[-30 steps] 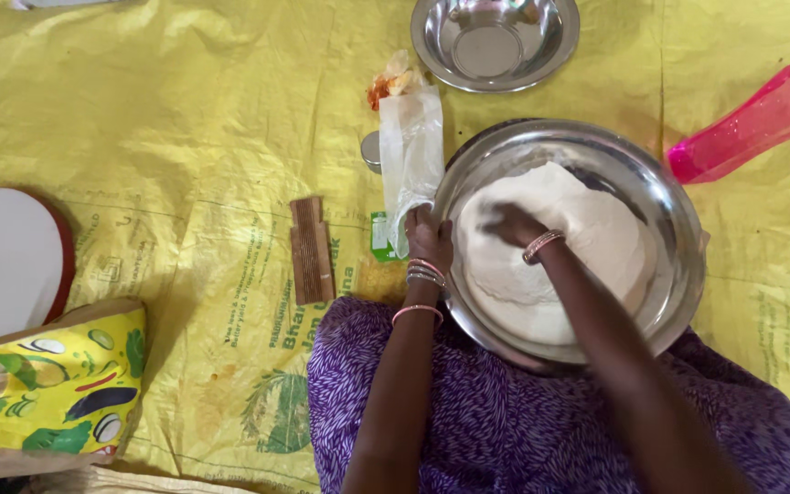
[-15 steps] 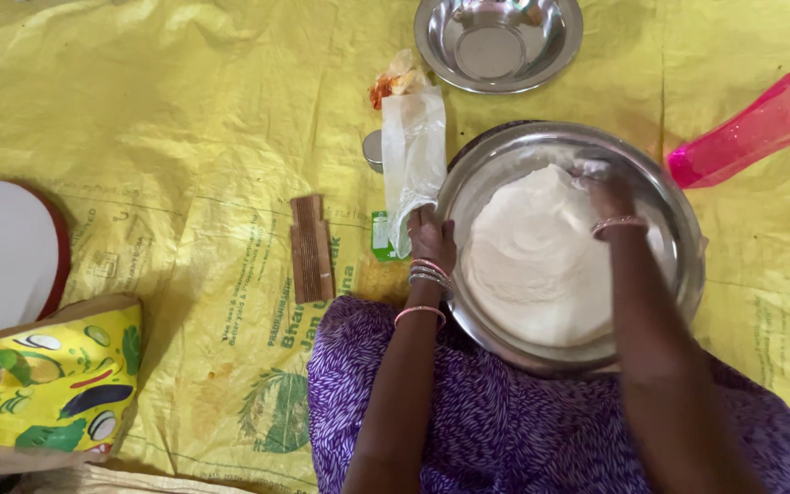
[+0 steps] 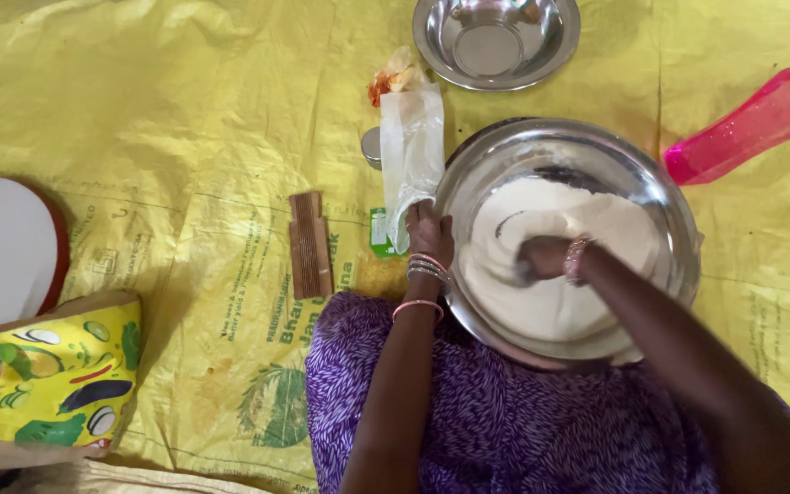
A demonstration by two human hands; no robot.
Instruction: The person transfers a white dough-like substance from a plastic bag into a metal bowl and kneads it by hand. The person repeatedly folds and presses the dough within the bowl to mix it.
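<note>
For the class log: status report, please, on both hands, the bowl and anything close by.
Left hand gripping bowl rim. Right hand buried in flour. Plastic bag touching rim by left hand; pink bottle apart.

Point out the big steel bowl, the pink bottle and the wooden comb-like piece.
Big bowl (image 3: 665,197): head view, bare inner wall at right.
Pink bottle (image 3: 752,123): head view, middle of its body.
Wooden piece (image 3: 310,244): head view, centre of its ridged face.
</note>
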